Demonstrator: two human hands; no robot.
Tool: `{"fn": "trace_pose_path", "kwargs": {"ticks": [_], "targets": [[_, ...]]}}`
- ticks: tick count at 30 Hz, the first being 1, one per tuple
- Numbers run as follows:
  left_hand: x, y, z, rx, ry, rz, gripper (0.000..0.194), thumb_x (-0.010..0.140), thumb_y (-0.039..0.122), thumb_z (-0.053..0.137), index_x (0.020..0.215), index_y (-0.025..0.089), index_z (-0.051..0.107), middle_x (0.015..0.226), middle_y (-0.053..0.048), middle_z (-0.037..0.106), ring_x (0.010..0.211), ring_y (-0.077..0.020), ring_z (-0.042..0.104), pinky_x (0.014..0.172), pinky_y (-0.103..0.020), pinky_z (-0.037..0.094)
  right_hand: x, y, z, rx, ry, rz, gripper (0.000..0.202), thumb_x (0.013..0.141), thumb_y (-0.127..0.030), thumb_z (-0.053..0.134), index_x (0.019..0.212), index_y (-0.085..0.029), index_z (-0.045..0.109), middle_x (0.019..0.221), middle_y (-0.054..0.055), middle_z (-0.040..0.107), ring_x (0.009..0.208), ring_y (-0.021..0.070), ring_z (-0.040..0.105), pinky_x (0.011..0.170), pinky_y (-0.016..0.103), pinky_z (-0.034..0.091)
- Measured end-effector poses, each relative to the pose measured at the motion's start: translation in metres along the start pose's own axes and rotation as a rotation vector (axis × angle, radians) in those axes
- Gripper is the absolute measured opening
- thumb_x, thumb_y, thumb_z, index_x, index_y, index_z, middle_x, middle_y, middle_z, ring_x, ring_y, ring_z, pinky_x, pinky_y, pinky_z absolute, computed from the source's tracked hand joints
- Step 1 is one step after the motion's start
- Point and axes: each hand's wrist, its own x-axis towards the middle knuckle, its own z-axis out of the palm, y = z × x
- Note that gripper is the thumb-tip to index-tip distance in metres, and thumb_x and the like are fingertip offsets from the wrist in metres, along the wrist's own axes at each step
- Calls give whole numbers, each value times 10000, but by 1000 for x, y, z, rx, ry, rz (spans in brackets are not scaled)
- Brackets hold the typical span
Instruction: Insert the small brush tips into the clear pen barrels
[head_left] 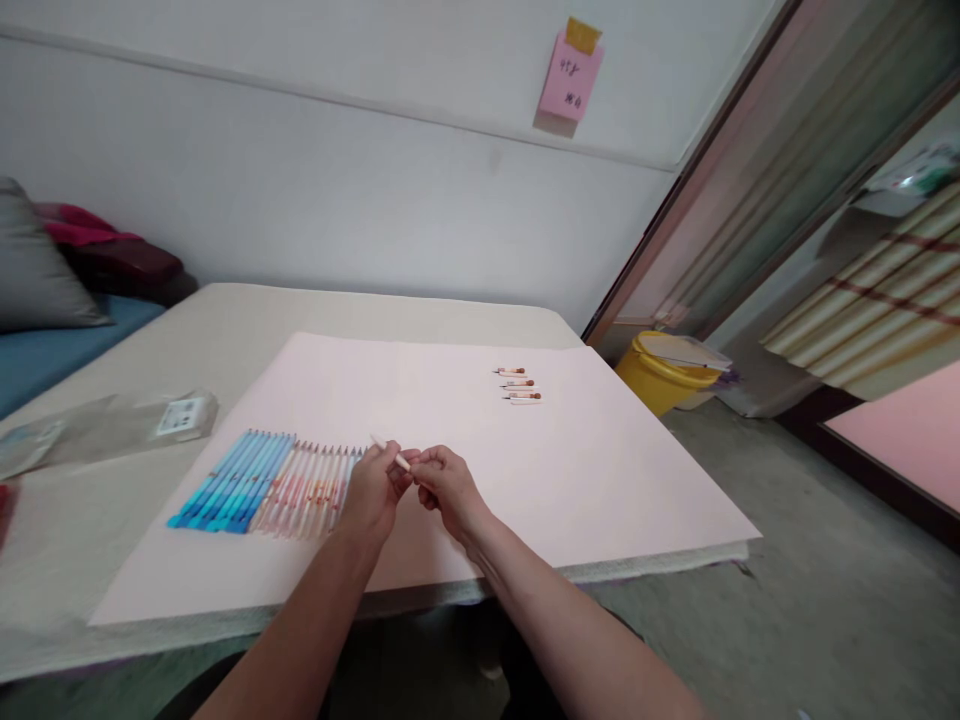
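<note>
Both hands meet over the front middle of a pink sheet [600, 480]. My left hand [375, 487] is closed around a slim white pen-like piece [403, 462]. Its fingers partly cover the piece. My right hand [446, 483] pinches at the right end of the same piece. To the left lies a row of blue pens [236, 480], side by side with their tips away from me. Beside them is a row of pale pens with orange and pink marks [300, 488], partly behind my left hand. Three small brown-ended pieces [519, 384] lie farther back on the right.
A clear plastic bag with a white label [180, 415] lies on the table's left side. A yellow bin [660, 375] stands on the floor beyond the right edge. At the far left are a grey cushion [45, 265] and red cloth. A pink note [570, 78] hangs on the wall.
</note>
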Motion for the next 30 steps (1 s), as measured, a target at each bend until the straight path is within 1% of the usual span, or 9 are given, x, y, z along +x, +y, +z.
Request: {"fn": "trace_pose_path", "kwargs": {"ticks": [3, 5, 8, 11, 17, 21, 24, 30], "targets": [[0, 0, 1, -6, -4, 8, 95, 745, 185, 589, 730, 131, 512, 685, -64, 632, 511, -99, 559, 477, -211, 456, 0, 0, 0, -10, -11, 17, 211, 666, -311, 597, 788, -175, 492, 520, -53, 528, 354, 65, 413, 339, 189, 237], [0, 1, 2, -14, -17, 11, 95, 747, 181, 585, 721, 129, 510, 685, -69, 632, 517, -104, 562, 471, -210, 451, 0, 1, 0, -17, -18, 16, 223, 683, -337, 587, 803, -174, 495, 547, -45, 545, 358, 65, 419, 337, 187, 234], [0, 0, 2, -24, -17, 14, 101, 739, 184, 594, 716, 126, 515, 685, -72, 631, 552, -112, 576, 487, -208, 457, 1, 1, 0, -28, -14, 9, 253, 662, -333, 611, 822, -173, 500, 571, -48, 549, 365, 63, 425, 336, 184, 239], [0, 0, 1, -15, -17, 16, 98, 735, 188, 600, 732, 126, 524, 682, -67, 628, 565, -115, 583, 516, -221, 471, 0, 0, -1, -65, -14, 29, 272, 647, -332, 626, 828, -164, 512, 535, -56, 528, 358, 63, 414, 335, 187, 239], [-1, 0, 1, 26, -52, -5, 137, 740, 232, 590, 722, 133, 497, 709, -71, 633, 443, -100, 517, 418, -236, 421, 0, 2, -3, -104, -72, 38, 281, 746, -404, 528, 870, -152, 547, 517, -45, 530, 354, 65, 414, 340, 188, 232], [-1, 0, 2, 7, -34, 3, 123, 739, 213, 593, 724, 134, 500, 688, -60, 625, 513, -111, 560, 480, -229, 448, 0, 2, -2, -107, -35, 24, 273, 702, -378, 585, 857, -156, 547, 569, -42, 543, 364, 63, 425, 339, 190, 242], [0, -1, 2, 3, -15, 2, 116, 739, 207, 595, 736, 140, 501, 689, -54, 623, 571, -118, 586, 517, -223, 458, 1, 2, -2, -106, -17, 23, 276, 673, -353, 615, 854, -158, 543, 539, -57, 518, 356, 63, 411, 335, 190, 235], [1, -2, -1, 29, -52, -5, 145, 735, 243, 597, 737, 142, 493, 710, -57, 628, 463, -97, 521, 435, -228, 417, 1, 5, -3, -105, -69, 34, 287, 752, -414, 530, 872, -154, 547, 527, -45, 533, 356, 63, 414, 337, 185, 238]]}}
